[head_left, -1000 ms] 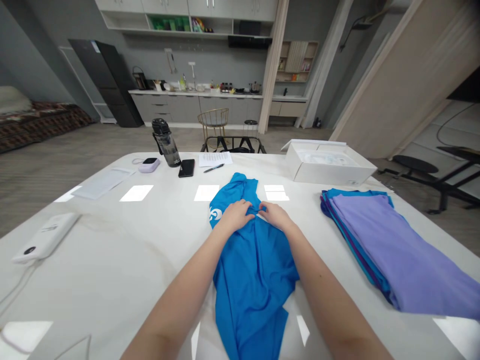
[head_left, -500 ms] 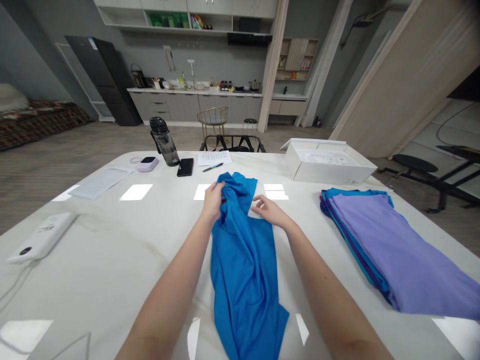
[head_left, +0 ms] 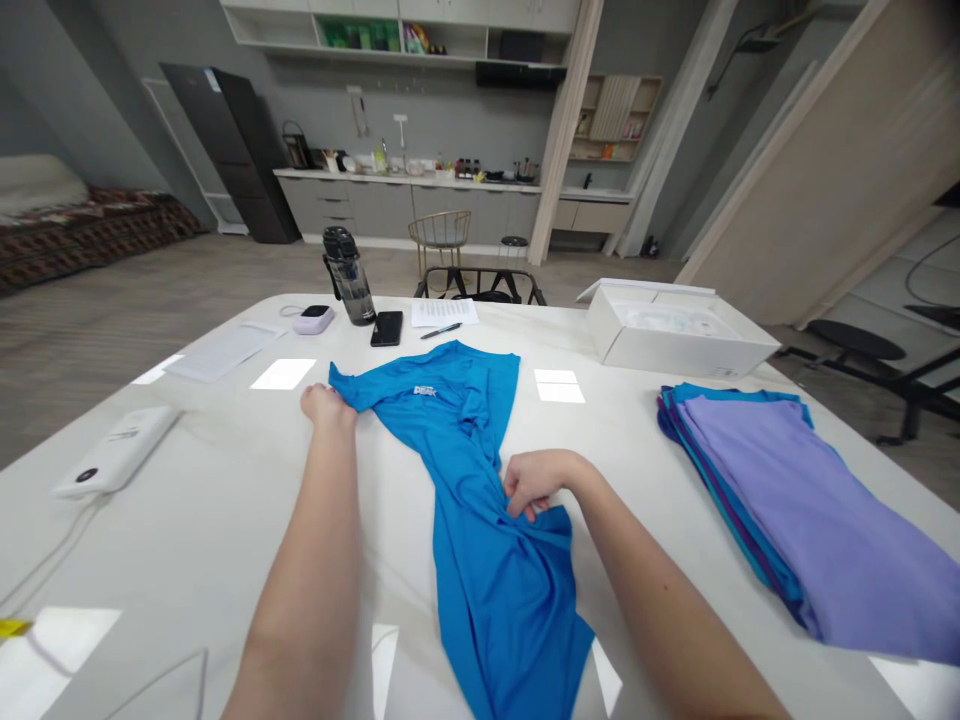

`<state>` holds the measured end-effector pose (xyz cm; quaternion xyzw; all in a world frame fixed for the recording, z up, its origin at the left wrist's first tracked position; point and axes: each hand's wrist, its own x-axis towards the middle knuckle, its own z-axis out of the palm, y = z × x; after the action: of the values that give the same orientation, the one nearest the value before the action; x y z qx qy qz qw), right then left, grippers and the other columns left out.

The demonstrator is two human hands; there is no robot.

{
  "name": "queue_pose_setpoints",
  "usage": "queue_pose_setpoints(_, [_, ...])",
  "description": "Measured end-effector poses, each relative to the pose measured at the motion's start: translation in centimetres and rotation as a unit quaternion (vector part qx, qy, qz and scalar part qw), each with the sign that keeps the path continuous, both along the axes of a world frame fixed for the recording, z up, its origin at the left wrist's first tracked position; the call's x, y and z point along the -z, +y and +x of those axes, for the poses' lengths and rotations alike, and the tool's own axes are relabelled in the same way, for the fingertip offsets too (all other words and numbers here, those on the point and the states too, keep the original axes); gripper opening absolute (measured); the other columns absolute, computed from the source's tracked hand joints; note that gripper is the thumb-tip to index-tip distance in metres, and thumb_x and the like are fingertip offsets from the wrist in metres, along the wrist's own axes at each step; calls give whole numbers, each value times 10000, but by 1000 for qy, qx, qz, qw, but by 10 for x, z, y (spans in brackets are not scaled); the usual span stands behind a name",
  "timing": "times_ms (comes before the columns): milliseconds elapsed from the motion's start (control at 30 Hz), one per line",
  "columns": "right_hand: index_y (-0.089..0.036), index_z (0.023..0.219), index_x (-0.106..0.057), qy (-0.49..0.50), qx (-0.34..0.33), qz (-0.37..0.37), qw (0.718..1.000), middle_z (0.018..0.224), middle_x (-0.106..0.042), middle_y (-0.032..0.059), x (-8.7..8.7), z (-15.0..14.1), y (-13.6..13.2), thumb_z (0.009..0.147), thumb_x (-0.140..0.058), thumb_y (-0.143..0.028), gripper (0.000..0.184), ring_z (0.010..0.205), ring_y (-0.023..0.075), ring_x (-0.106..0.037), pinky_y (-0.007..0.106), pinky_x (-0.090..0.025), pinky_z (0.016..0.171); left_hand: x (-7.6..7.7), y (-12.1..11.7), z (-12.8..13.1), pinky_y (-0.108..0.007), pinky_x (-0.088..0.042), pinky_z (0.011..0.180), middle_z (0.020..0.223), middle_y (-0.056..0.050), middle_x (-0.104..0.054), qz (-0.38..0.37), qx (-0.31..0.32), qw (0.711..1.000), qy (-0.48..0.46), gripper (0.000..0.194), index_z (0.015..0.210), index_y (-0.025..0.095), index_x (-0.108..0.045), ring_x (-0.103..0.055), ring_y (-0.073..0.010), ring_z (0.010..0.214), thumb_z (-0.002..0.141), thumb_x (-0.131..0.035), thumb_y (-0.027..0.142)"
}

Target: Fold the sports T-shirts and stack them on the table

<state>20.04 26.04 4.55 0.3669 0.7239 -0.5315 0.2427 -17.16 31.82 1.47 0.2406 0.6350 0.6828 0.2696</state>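
Observation:
A bright blue shirt [head_left: 480,520] with small white lettering lies stretched along the middle of the white table [head_left: 195,520]. My left hand [head_left: 327,405] is closed on the shirt's upper left corner, pulled out to the left. My right hand [head_left: 534,481] is closed on a bunched fold of the fabric near the shirt's middle. The lower part of the shirt runs toward me between my forearms.
A stack of folded purple and blue shirts [head_left: 795,510] lies at the right. An open white box [head_left: 679,335] stands at the back right. At the far side are a water bottle [head_left: 347,275], a phone [head_left: 387,327], paper with a pen [head_left: 442,314]; a white device [head_left: 118,452] at left.
My left hand pulled the shirt's top corner out to the left, spreading the upper part open. My right hand moved back toward me and gripped the fabric at mid-shirt.

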Motion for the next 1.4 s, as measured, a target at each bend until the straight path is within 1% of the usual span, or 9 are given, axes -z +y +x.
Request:
queue_pose_setpoints(100, [-158,673,-683,6,2,-33,999,680,-705,11,-5,1,-1,759,-700,-384,243,511,100,-539,209,-428,529,-2,-1,14,-415,-381,1159,1330,-98,-586,-15,-75,984,158,476,1384,222,-503,-527,-217,1304,911,-451,207])
queue_pose_setpoints(200, [-159,814,-744,28,84,113,990,734,-722,35,-6,2,8,852,-652,-390,252,564,121,-573,223,-443,573,-1,3,45,-399,-368,1164,1303,-113,-636,-68,99,934,336,408,1290,196,-614,-555,-251,1281,909,-472,235])
queue_pose_setpoints(267, [-177,957,-756,63,178,281,941,821,-733,50,0,-5,18,915,-606,-394,267,699,156,-639,236,-465,658,7,6,69,-429,-346,1173,1375,-141,-610,-126,240,875,401,401,1284,179,-638,-533,-280,1321,935,-465,275])
queue_pose_setpoints(367, [-199,1176,-696,90,272,423,859,997,-725,70,15,-32,36,963,-562,-479,377,925,204,-672,266,-485,801,24,6,97,-590,-169,1216,1594,-153,-389,-237,303,799,462,514,1430,218,-545,-306,-345,1495,968,-462,425])
queue_pose_setpoints(500, [-182,1274,-624,17,278,483,830,1219,-652,134,33,-77,56,921,-621,-561,519,1105,268,-631,314,-485,887,36,3,106,-658,-49,1205,1679,-99,-193,-305,331,740,499,637,1548,282,-401,-100,-342,1557,964,-419,533])
queue_pose_setpoints(700, [-212,1028,-670,14,254,515,819,1117,-686,99,30,-75,81,997,-514,-357,216,1040,240,-643,301,-470,854,34,4,100,-679,-38,1194,1686,-75,-150,-318,332,728,508,689,1581,303,-341,-80,-341,1559,956,-353,594])
queue_pose_setpoints(1033, [-125,1218,-605,-109,499,452,731,1143,-685,200,35,118,96,1027,-374,-361,382,1098,296,-637,343,-456,880,37,4,100,-693,-45,1192,1684,-64,-147,-317,326,731,508,719,1578,314,-349,-84,-351,1556,933,-366,630])
queue_pose_setpoints(1200, [-125,1413,-506,-63,432,478,762,1318,-598,208,46,70,77,973,-446,-610,658,1182,322,-590,370,-465,939,39,7,100,-692,-43,1190,1682,-69,-145,-317,329,730,508,727,1581,301,-346,-78,-360,1556,933,-382,626])
queue_pose_setpoints(1400, [-185,1485,-470,26,239,542,805,1550,-437,115,58,-7,64,1063,-286,-364,495,1432,247,-387,402,-256,1200,38,4,101,-684,-22,1194,1685,-64,-131,-319,326,729,511,773,1588,295,-330,-70,-348,1558,927,-315,695])
